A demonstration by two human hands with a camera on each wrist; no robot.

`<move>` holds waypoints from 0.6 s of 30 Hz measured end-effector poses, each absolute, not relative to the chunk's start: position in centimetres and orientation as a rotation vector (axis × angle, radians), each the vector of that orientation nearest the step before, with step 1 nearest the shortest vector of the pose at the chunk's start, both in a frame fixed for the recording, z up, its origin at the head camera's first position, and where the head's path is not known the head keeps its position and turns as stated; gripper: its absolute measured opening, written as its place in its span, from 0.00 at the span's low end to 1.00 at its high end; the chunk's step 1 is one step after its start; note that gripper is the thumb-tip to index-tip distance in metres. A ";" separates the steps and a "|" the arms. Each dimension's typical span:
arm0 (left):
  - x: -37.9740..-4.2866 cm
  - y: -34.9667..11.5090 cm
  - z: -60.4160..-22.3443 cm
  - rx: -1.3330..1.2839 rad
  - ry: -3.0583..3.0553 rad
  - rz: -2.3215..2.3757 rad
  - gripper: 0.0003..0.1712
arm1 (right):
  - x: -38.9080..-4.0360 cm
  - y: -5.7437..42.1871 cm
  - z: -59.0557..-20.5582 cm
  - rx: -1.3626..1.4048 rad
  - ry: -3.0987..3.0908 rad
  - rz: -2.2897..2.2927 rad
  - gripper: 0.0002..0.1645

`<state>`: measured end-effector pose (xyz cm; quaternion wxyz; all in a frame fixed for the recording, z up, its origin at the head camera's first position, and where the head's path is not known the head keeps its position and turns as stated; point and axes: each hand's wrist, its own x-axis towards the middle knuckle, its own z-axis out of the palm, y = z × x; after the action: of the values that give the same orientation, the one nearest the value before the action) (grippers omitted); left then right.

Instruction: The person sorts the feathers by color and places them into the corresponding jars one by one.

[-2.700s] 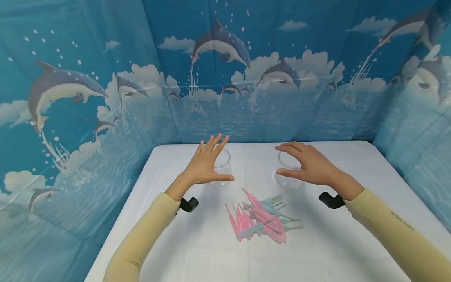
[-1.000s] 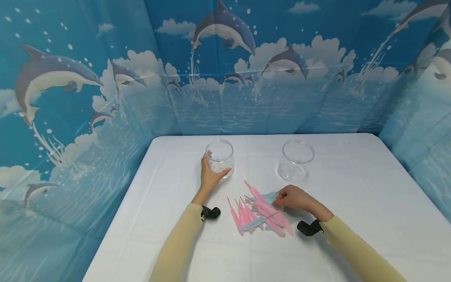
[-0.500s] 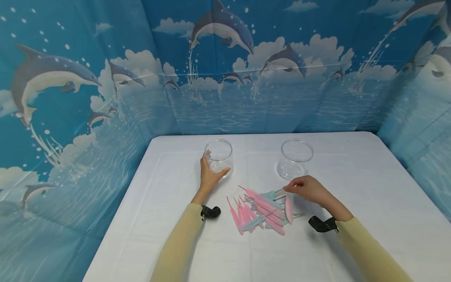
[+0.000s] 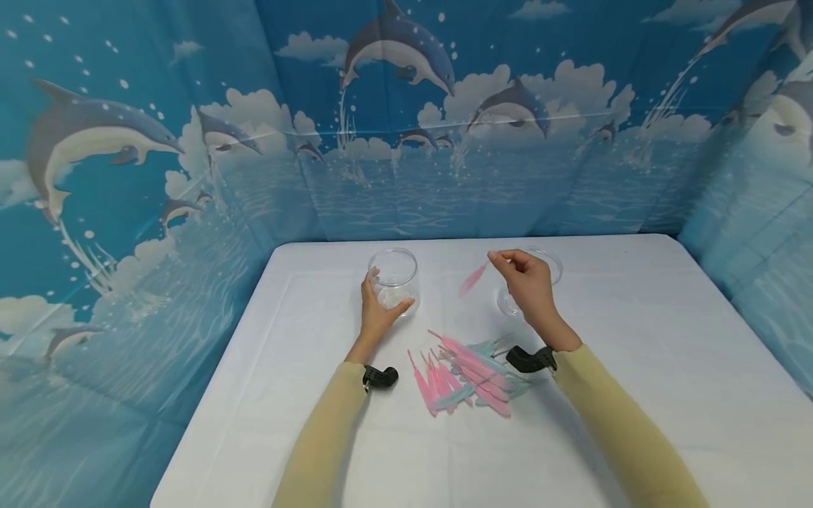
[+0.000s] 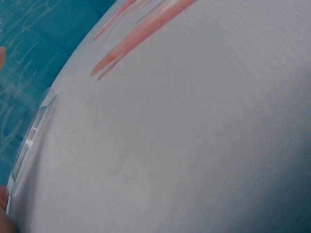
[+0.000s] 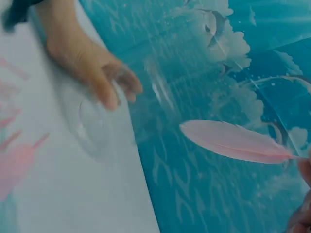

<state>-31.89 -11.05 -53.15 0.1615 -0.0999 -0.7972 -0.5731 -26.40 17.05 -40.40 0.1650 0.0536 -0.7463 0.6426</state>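
My left hand (image 4: 376, 317) holds the left clear round jar (image 4: 405, 286), with thumb and fingers spread around its near side. Between the thumb and fingertips of my right hand (image 4: 526, 286) a pink feather (image 4: 472, 281) is pinched by its quill, its vane hanging down to the left over the table. The right wrist view shows this feather (image 6: 235, 141) large, tip pointing left. Behind the right hand stands a second clear jar (image 4: 554, 262), partly covered by it. In front of both jars lies a pile of pink and pale blue-green feathers (image 4: 470, 374).
A white table (image 4: 317, 437) carries everything. Blue curtains (image 4: 356, 204) with printed dolphins rise behind it and at both sides. Each wrist wears a black camera, the left camera (image 4: 381, 377) and the right camera (image 4: 530, 358).
My right hand has gone from above the right jar down to the pile, pinched a pink feather, and lifted it up and leftward toward the left jar. My left hand has taken hold of that jar.
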 end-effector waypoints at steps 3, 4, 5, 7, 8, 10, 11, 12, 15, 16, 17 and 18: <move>-31.8 -11.1 -53.2 -0.282 -2.279 -1.638 0.61 | -27.6 14.4 -39.4 0.145 -1.993 1.920 0.18; -31.9 -11.1 -53.3 -0.284 -2.280 -1.638 0.61 | -27.8 13.6 -39.0 0.142 -1.971 1.922 0.17; -32.0 -11.0 -53.3 -0.285 -2.281 -1.638 0.61 | -28.0 12.8 -38.6 0.141 -1.947 1.923 0.17; -32.2 -10.9 -53.4 -0.285 -2.280 -1.638 0.62 | -28.1 11.2 -37.8 0.161 -1.916 1.898 0.16; -32.3 -10.9 -53.4 -0.282 -2.278 -1.636 0.62 | -28.2 10.5 -37.6 0.173 -1.912 1.872 0.16; -32.3 -10.9 -53.5 -0.280 -2.278 -1.630 0.62 | -28.4 9.2 -37.3 0.204 -1.899 1.829 0.15; -32.3 -10.9 -53.5 -0.276 -2.281 -1.626 0.62 | -28.6 8.7 -37.3 0.220 -1.892 1.813 0.15; -32.3 -10.9 -53.4 -0.273 -2.281 -1.623 0.62 | -28.8 8.2 -37.3 0.239 -1.890 1.795 0.14; -32.1 -10.9 -53.4 -0.264 -2.290 -1.612 0.62 | -29.7 7.0 -38.1 0.260 -1.888 1.772 0.14; -32.0 -11.0 -53.4 -0.259 -2.295 -1.607 0.62 | -30.3 6.7 -38.6 0.256 -1.901 1.763 0.15; -32.0 -11.0 -53.3 -0.255 -2.294 -1.606 0.62 | -30.8 6.4 -39.1 0.251 -1.920 1.752 0.15; -32.0 -11.0 -53.3 -0.252 -2.292 -1.604 0.62 | -31.3 6.2 -39.6 0.249 -1.942 1.742 0.16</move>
<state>-31.98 -11.01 -53.28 0.1656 -0.0886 -0.8048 -0.5631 -31.26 6.17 -39.61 0.2576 0.0919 -0.7159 0.6425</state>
